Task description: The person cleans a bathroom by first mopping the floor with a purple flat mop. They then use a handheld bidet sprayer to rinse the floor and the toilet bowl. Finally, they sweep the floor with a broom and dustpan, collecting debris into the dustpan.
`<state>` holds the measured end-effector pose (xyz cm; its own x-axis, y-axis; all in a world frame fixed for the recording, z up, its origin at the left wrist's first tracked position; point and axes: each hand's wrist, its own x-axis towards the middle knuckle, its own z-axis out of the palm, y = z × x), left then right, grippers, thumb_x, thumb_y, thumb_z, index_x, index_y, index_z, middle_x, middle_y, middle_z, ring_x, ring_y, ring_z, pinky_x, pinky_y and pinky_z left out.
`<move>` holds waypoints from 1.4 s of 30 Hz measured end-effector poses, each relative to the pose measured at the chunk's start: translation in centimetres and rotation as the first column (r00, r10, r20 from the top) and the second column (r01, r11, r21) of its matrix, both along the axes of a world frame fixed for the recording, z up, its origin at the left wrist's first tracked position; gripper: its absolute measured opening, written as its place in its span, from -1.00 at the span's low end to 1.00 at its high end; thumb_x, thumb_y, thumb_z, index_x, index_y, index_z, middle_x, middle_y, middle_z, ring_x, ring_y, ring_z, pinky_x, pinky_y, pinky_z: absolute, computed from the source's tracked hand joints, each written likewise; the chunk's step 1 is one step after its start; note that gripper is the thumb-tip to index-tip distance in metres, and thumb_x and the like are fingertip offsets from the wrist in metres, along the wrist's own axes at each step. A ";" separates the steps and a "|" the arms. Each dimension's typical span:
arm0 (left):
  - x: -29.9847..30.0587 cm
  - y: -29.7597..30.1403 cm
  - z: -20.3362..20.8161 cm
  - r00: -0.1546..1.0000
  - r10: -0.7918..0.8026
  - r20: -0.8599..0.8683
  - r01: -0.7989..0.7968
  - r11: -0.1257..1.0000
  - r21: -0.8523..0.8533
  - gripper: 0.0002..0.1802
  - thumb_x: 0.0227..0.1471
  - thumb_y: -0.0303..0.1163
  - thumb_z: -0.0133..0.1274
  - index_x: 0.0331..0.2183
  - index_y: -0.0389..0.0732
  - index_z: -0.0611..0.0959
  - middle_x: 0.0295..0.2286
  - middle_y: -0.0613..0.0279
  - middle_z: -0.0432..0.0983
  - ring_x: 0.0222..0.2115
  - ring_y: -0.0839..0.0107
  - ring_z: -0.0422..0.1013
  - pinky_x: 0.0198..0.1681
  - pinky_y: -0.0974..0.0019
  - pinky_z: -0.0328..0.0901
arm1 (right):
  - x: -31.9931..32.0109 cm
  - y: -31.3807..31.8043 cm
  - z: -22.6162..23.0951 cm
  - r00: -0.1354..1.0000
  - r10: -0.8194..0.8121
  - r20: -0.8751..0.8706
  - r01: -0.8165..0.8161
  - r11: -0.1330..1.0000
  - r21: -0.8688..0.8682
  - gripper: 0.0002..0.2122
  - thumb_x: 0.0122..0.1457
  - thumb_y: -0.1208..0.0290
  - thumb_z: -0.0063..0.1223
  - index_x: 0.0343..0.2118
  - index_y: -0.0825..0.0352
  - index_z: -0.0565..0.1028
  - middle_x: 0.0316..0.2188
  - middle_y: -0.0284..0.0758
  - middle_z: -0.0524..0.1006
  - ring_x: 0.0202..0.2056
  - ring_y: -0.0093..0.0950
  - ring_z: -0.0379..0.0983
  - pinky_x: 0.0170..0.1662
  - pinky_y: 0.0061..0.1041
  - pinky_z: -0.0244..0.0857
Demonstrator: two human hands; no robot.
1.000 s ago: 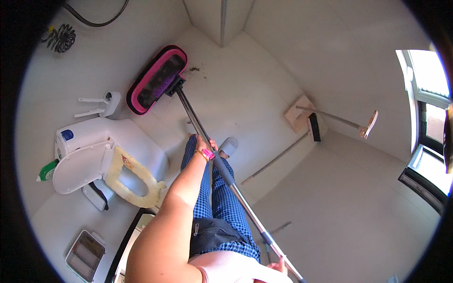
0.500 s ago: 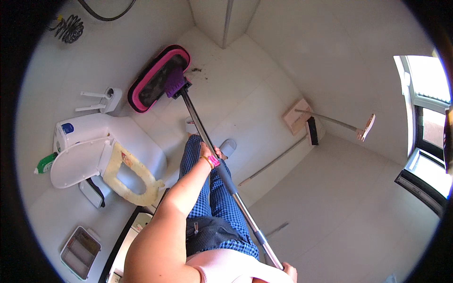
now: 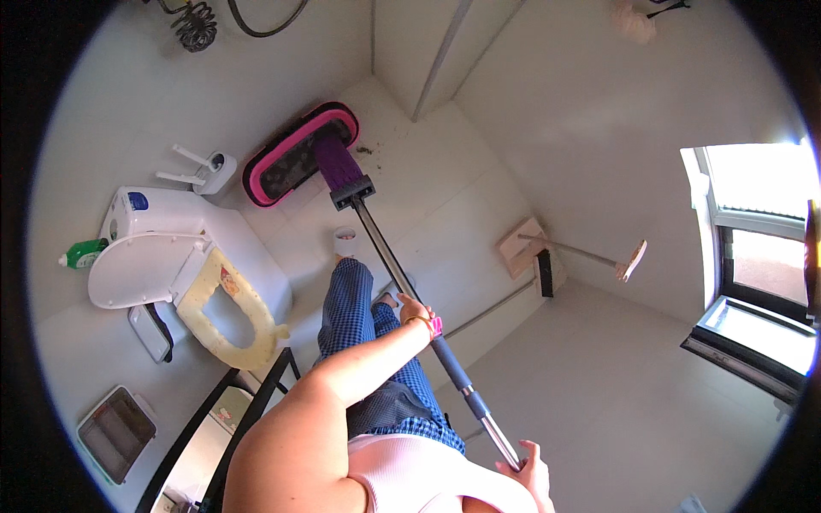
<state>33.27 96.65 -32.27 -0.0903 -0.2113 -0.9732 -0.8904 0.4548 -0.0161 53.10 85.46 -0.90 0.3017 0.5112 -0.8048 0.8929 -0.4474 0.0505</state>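
My left hand (image 3: 416,315) is closed around the metal pole of a mop (image 3: 453,368), just above its blue-grey sleeve. At the pole's near end, my right hand (image 3: 532,475) holds on with the thumb side against it and some fingers lifted. The purple mop head (image 3: 338,162) hangs from a grey clamp at the far end, its tip over or inside a long pink-and-black tub (image 3: 255,181). Whether that tip touches the tub's bottom I cannot tell. Dark bits of dirt (image 3: 366,150) lie on the floor beside the tub.
A white toilet (image 3: 248,265) with a yellow seat cover stands left, a green bottle (image 3: 84,254) and toilet brush holder (image 3: 216,173) near it. A pink long-handled dustpan (image 3: 519,248) and a broom (image 3: 546,274) stand by the right wall. A black-framed piece (image 3: 275,376) is near my left arm.
My hands have drawn the mop up and back toward me. Its purple strands now stretch out long from the clamp, which has moved clear of the tub. My left leg has shifted.
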 end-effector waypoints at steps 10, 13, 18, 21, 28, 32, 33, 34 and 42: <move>-1.7 0.8 -2.5 0.966 0.235 0.108 -0.248 0.960 0.132 -0.32 -0.12 0.28 -0.48 -0.53 -0.22 0.30 -0.83 0.26 0.16 -0.86 0.45 0.13 -0.82 0.41 0.10 | -3.0 3.5 -1.0 0.955 0.291 -0.058 -0.291 0.957 0.018 -0.60 -0.13 0.19 0.08 -0.29 0.30 0.24 -0.63 -0.20 0.45 -0.57 -0.25 0.43 -0.50 -0.42 0.30; -5.8 2.0 -3.1 0.965 0.234 0.117 -0.250 0.957 0.147 -0.35 -0.11 0.26 -0.50 -0.56 -0.19 0.28 -0.83 0.27 0.13 -0.85 0.44 0.11 -0.82 0.39 0.09 | -3.9 3.8 -1.1 0.956 0.271 -0.115 -0.285 0.949 -0.132 -0.66 -0.11 0.15 0.04 -0.47 0.37 0.32 -0.61 -0.09 0.43 -0.51 -0.17 0.42 -0.46 -0.35 0.30; -8.3 3.8 -6.9 0.963 0.239 0.121 -0.261 0.939 0.225 -0.46 -0.07 0.17 -0.50 -0.59 -0.14 0.22 -0.78 0.25 0.14 -0.85 0.42 0.09 -0.81 0.38 0.09 | -5.3 5.4 1.8 0.920 0.386 -0.068 -0.390 0.917 -0.080 -0.68 -0.10 0.16 0.03 -0.54 0.36 0.29 -0.66 -0.11 0.43 -0.59 -0.16 0.41 -0.55 -0.34 0.29; -11.2 1.7 -12.9 0.955 0.277 0.106 -0.296 0.905 0.305 -0.51 -0.07 0.07 -0.50 -0.62 -0.16 0.23 -0.81 0.22 0.13 -0.85 0.36 0.12 -0.79 0.32 0.11 | -6.9 7.3 3.6 0.874 0.480 -0.077 -0.485 0.869 -0.097 -0.71 -0.06 0.20 0.00 -0.55 0.35 0.27 -0.69 -0.14 0.42 -0.63 -0.19 0.40 -0.57 -0.36 0.27; -15.5 5.5 -6.8 0.943 0.249 0.220 -0.310 0.897 0.315 -0.50 -0.10 0.05 -0.48 -0.65 -0.20 0.23 -0.87 0.22 0.10 -0.89 0.32 0.09 -0.82 0.26 0.08 | -2.2 4.9 7.4 0.989 0.121 -0.087 -0.128 0.988 -0.088 -0.79 -0.01 0.28 -0.11 -0.49 0.36 0.30 -0.65 -0.12 0.40 -0.59 -0.29 0.33 -0.50 -0.36 0.19; -14.7 5.8 -6.1 0.893 0.301 0.334 -0.403 0.866 0.295 -0.50 -0.10 0.04 -0.56 -0.63 -0.18 0.25 -0.85 0.23 0.11 -0.88 0.34 0.11 -0.82 0.28 0.08 | -6.5 7.2 9.3 0.983 -0.068 -0.168 0.064 0.998 -0.029 -0.82 -0.02 0.34 -0.08 -0.47 0.36 0.28 -0.71 -0.20 0.35 -0.63 -0.43 0.29 -0.55 -0.41 0.18; -15.3 5.0 -7.6 0.925 0.321 0.204 -0.370 0.884 0.284 -0.52 -0.07 0.04 -0.54 -0.59 -0.17 0.25 -0.83 0.25 0.12 -0.87 0.38 0.12 -0.83 0.32 0.07 | -7.8 9.6 9.4 0.892 0.439 -0.107 -0.448 0.890 -0.082 -0.68 -0.11 0.22 0.08 -0.53 0.37 0.26 -0.72 -0.17 0.36 -0.65 -0.24 0.35 -0.58 -0.40 0.21; -15.2 4.6 -8.9 0.902 0.403 0.156 -0.432 0.851 0.298 -0.49 -0.05 0.10 -0.49 -0.55 -0.17 0.25 -0.82 0.27 0.11 -0.87 0.42 0.11 -0.84 0.37 0.07 | -7.8 10.1 8.9 0.900 0.421 -0.115 -0.421 0.907 0.021 -0.65 -0.13 0.17 0.09 -0.50 0.36 0.28 -0.70 -0.19 0.36 -0.62 -0.25 0.36 -0.54 -0.39 0.22; -12.4 8.7 -0.8 0.917 0.397 0.032 -0.399 0.916 0.043 -0.35 -0.09 0.23 -0.46 -0.69 -0.21 0.24 -0.85 0.26 0.13 -0.90 0.45 0.08 -0.87 0.40 0.07 | -13.7 16.7 -8.6 0.829 0.527 -0.187 -0.555 0.816 -0.163 -0.62 -0.07 0.08 -0.02 -0.51 0.38 0.31 -0.68 -0.23 0.39 -0.62 -0.31 0.37 -0.58 -0.40 0.24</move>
<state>20.87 105.36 -33.07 0.0133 -0.1790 -0.9838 -0.9977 0.0636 -0.0251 39.45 102.11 -9.46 -0.0877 0.3834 -0.9194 0.9920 0.1178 -0.0455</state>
